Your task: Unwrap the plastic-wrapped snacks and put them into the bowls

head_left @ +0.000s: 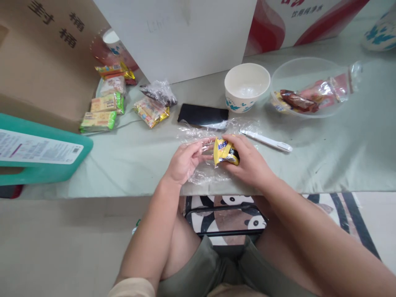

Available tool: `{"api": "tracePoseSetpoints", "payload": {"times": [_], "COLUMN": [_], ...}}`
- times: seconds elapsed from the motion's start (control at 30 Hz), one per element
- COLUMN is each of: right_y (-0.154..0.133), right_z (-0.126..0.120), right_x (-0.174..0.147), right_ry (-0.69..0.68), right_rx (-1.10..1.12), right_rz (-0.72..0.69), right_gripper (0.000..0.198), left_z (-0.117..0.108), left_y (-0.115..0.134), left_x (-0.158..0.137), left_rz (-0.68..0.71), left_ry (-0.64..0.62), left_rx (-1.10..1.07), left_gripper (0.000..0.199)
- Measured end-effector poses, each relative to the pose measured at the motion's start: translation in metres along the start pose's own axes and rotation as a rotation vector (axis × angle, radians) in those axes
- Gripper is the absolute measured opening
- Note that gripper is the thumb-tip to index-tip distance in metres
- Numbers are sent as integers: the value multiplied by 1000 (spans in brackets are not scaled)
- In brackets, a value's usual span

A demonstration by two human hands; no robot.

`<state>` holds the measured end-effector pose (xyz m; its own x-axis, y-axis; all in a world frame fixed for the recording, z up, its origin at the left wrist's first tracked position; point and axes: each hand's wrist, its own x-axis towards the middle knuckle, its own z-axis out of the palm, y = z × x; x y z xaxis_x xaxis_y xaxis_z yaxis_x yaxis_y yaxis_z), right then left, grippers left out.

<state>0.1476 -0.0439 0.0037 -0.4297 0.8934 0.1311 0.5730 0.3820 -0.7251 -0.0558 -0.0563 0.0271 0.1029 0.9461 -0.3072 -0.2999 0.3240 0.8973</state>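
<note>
A bench (334, 173) under a pale green cloth carries everything. A brown cardboard box (46, 74) fills the far left, and a white box (179, 41) closes off the back of the middle, with a red and white box (278, 24) to its right. A green container (46, 175) with a printed label blocks the near left corner. At the right back sits a clear bowl (292, 66), with wrapped snacks (324, 93) in it, some reaching past its rim; just beside it, a white paper bowl (232, 95) with blue leaves stands upright.

In front, the right hand (247, 159) has its fingers closed around a yellow packet (220, 152), above crumpled clear film (210, 175) near the front edge. The left hand (184, 163) is just left of the packet, its fingers stretched toward it amid the film; whether they pinch the film I cannot tell.

A dark phone (201, 115) lies directly beyond the hands, film against its near side. Left of it is a small cluster of packets (151, 112); farther left, more packets (99, 121) run in a row beside the cardboard box. A slim white tool (269, 141) lies slantwise, just beyond the right hand.
</note>
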Motion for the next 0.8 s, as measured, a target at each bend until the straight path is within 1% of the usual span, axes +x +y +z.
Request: {"api": "tracePoseSetpoints", "payload": {"times": [0.1,0.13,0.17,0.2,0.23,0.33,0.37,0.43,0.57,0.63,0.7,0.77,0.8], "right_y": [-1,-1,-1,-1,-1,0,1,6,21,30,36,37,36], "right_z": [-2,-2,-2,-2,-2,1,2,3,-3,-12,-20,-25,-26], "right_x": [0,0,1,1,2,7,9,13,15,15,14,12,11], "right_ry": [28,36,45,55,67,130,160,234,422,534,631,653,624], "right_rx": [25,36,49,64,78,121,140,192,302,285,217,143,112], "right_rz": [7,5,3,2,1,-7,-16,-30,-7,-10,-26,-56,-86], "right_gripper": [58,57,57,57,57,56,56,57,58,57,58,58,59], "left_z": [2,2,2,0,-1,-10,-14,-20,-21,-19,-16,-14,-13], "left_y": [2,2,1,0,-1,-5,-6,-6,-4,-4,-4,-5,-5], "left_x": [-2,-1,1,3,7,18,21,26,27,27,27,27,28], "left_rz": [-13,-15,-9,2,18,98,128,176,191,187,190,201,210], "left_ry": [-61,-52,-14,56,154,495,575,655,660,657,651,649,645], "left_rx": [24,21,11,-3,-17,-64,-89,-156,-244,-249,-241,-220,-203], "left_gripper": [54,55,54,52,49,39,38,37,35,36,36,31,29]}}
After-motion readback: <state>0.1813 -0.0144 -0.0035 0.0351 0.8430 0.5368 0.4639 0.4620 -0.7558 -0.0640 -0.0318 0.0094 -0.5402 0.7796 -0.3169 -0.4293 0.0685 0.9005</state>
